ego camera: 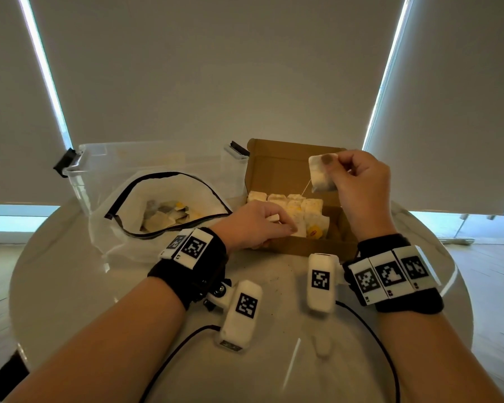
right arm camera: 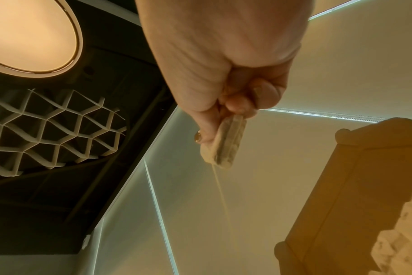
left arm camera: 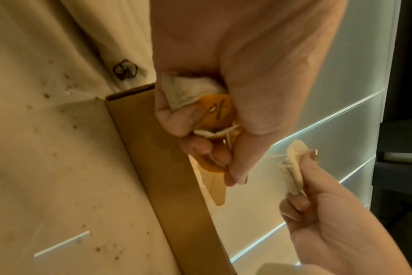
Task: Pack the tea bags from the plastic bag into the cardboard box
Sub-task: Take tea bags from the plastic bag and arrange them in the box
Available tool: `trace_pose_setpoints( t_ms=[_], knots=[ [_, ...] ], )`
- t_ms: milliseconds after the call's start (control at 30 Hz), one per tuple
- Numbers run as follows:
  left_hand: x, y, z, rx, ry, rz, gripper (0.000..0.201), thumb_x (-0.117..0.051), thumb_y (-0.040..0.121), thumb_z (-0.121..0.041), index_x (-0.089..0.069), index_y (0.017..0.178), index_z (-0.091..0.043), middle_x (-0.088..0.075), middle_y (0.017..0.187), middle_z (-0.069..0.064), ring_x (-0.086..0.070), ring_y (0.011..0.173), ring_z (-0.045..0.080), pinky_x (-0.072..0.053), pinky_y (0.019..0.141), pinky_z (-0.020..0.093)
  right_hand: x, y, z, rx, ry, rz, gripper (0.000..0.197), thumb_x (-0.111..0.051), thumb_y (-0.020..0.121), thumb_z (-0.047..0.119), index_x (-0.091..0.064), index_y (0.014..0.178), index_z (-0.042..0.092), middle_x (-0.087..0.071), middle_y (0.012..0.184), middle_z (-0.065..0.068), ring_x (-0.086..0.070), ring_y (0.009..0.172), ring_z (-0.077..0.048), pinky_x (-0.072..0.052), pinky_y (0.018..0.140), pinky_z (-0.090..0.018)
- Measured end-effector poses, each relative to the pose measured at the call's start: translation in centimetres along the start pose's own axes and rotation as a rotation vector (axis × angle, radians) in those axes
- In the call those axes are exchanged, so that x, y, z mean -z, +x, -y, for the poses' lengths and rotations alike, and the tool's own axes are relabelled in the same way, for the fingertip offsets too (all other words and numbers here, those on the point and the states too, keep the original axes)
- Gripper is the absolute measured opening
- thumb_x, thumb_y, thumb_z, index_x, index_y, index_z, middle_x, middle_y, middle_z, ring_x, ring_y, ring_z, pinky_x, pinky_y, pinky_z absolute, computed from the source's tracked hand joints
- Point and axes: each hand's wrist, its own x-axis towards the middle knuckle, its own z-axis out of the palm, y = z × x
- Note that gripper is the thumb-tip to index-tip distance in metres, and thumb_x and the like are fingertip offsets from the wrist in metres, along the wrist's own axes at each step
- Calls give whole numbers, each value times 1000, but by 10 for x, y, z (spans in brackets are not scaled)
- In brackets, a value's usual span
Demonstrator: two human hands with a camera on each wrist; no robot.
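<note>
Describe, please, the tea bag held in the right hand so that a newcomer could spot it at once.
Find the open cardboard box on the round table. Above its right half, the right hand pinches one tea bag in the air. Unlike the bags packed in rows below, it hangs free, its string trailing down into the box.

1. Pale roller blinds (ego camera: pixel 216 68) covered the windows ahead, with thin bright strips of daylight (ego camera: pixel 41 62) showing between them.
2. A round white desk (ego camera: pixel 70 286) stood before them, glossy and flecked with dark specks.
3. Light wooden floor (ego camera: pixel 492 286) lay on either side.
4. Overhead, an oval ceiling light (right arm camera: pixel 28 35) glowed beside a white lattice panel (right arm camera: pixel 54 130).
</note>
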Motion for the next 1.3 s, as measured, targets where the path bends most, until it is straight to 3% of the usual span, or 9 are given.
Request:
trace_pose_setpoints(
  t_ms=[167, 267, 400, 600, 733, 867, 967, 1133, 1300],
  knots=[
    [8, 1, 2, -32, -26, -45, 8, -58, 92, -27, -63, 96, -24, -55, 85, -9, -47, 65, 6, -40, 52, 17, 3, 4, -12, -116, -44, -53, 9, -62, 89, 27, -63, 85, 19, -59, 78, 11, -62, 83, -16, -57, 77, -42],
    [12, 1, 3, -54, -154, -40, 6, -59, 91, -27, -64, 92, -23, -62, 90, 1, -53, 69, 10, -45, 56, 20, 0, 1, -17, -227, -78, 14, 15, -60, 90, 30, -64, 87, 16, -65, 85, -2, -63, 71, -17, -58, 68, -33],
    [9, 2, 4, -117, -394, -173, 8, -62, 89, -12, -63, 95, -17, -62, 89, 0, -57, 62, 5, -47, 53, 20, -13, -10, -8, -412, -8, 258, 14, -61, 91, 26, -64, 84, 14, -66, 80, -5, -61, 49, -10, -49, 51, -24],
    [11, 7, 7, -189, -323, -409, 14, -70, 83, -16, -59, 87, -24, -62, 81, -1, -58, 55, -1, -52, 56, 19, -20, -18, 9, -514, 166, 554, 13, -61, 90, 21, -66, 88, 9, -71, 75, -8, -66, 54, -13, -52, 50, -22],
    [11, 7, 9, -202, -307, -438, 15, -73, 80, -17, -60, 84, -23, -61, 76, -6, -56, 54, -4, -49, 56, 18, -16, -20, 14, -458, 201, 655, 3, -64, 86, 12, -66, 88, 10, -72, 73, -4, -67, 58, -11, -55, 53, -20],
    [10, 7, 6, -142, -246, -335, 13, -68, 85, -26, -59, 93, -22, -62, 86, -11, -59, 59, -1, -50, 58, 21, -10, -13, 10, -433, 38, 519, 6, -64, 85, 4, -63, 85, 10, -69, 77, -10, -65, 60, -13, -56, 59, -24],
    [9, 9, 10, -36, -156, -266, 13, -62, 89, -28, -60, 99, -20, -65, 96, -1, -60, 70, 5, -52, 62, 23, 1, -1, -2, -493, -175, 375, 3, -61, 89, 7, -61, 92, 8, -67, 81, -11, -65, 67, -16, -56, 67, -28],
    [8, 9, 11, 24, -196, -201, 7, -60, 91, -17, -61, 97, -17, -66, 103, 8, -60, 72, 8, -49, 60, 18, -2, 5, -30, -714, -509, 473, 6, -58, 90, 9, -58, 91, 3, -65, 73, -13, -62, 61, -18, -54, 62, -28],
    [7, 11, 12, 88, -201, -155, 8, -58, 92, -14, -63, 98, -12, -66, 88, 11, -56, 67, 12, -48, 64, 21, -13, 7, -47, -727, -571, 542, 15, -67, 84, 7, -54, 76, 8, -57, 78, -8, -52, 69, -17, -42, 61, -28]
  ],
)
